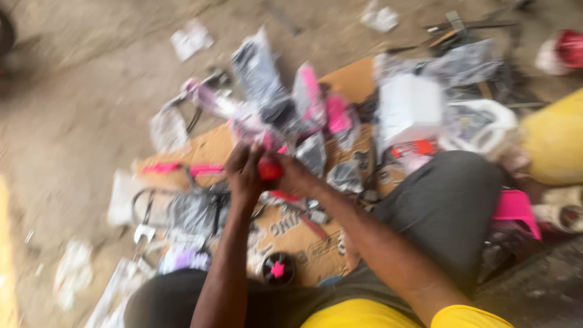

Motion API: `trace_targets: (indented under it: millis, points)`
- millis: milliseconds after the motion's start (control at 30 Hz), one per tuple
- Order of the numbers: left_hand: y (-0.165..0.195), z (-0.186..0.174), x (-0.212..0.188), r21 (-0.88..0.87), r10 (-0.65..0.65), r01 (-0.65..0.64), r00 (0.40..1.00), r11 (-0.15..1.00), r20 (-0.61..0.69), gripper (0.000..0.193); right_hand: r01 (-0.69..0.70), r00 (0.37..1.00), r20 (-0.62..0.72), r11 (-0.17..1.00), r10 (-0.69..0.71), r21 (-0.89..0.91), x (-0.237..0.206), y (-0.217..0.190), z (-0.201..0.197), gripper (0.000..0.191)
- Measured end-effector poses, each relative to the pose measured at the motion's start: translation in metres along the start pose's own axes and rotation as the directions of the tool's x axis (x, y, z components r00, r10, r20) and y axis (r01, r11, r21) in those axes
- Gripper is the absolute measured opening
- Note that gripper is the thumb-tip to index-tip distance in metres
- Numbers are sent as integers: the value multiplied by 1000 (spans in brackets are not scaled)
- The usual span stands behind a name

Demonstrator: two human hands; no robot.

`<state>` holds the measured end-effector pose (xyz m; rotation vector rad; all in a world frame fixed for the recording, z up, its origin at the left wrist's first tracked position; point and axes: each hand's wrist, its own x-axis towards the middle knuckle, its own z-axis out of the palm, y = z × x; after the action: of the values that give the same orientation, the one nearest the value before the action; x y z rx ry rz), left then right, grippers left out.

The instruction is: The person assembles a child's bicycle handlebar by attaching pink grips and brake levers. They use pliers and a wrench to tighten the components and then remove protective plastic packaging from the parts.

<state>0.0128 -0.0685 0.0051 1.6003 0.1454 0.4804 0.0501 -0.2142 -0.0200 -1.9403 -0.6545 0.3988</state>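
Note:
The picture is motion-blurred. My left hand and my right hand meet in the middle of the view, both closed around a small red part held between them. Below the hands lies flattened brown cardboard strewn with pink and black parts wrapped in clear plastic. A pink bar lies just left of my left hand. A small black wheel with a pink hub rests near my knees.
A white box and plastic-wrapped pieces lie beyond the hands. A yellow sack sits at the right, a pink plastic piece by my right knee. Paper scraps dot the dirt ground.

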Motion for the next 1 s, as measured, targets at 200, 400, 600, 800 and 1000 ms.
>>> trace_targets:
  millis: [200, 400, 600, 800, 1000]
  points:
    - [-13, -8, 11, -208, -181, 127, 948, 970, -263, 30, -118, 993, -46, 984, 113, -133, -14, -33, -10, 64]
    - [-33, -35, 34, -577, -451, 141, 776, 805, -440, 25, 13, 989, -143, 976, -45, -217, -19, -53, 0, 73]
    - [-32, -53, 40, -490, -254, 35, 886, 871, -389, 31, -6, 989, -149, 1000, 5, -6, -25, -52, -5, 68]
    - [24, -25, -3, -213, -385, 423, 902, 881, 197, 81, 42, 945, -266, 736, 190, 676, -19, -45, -30, 91]
    - [21, 2, -43, -158, -301, 365, 897, 918, 324, 87, 66, 894, -376, 756, 246, 651, -3, -19, -33, 53]
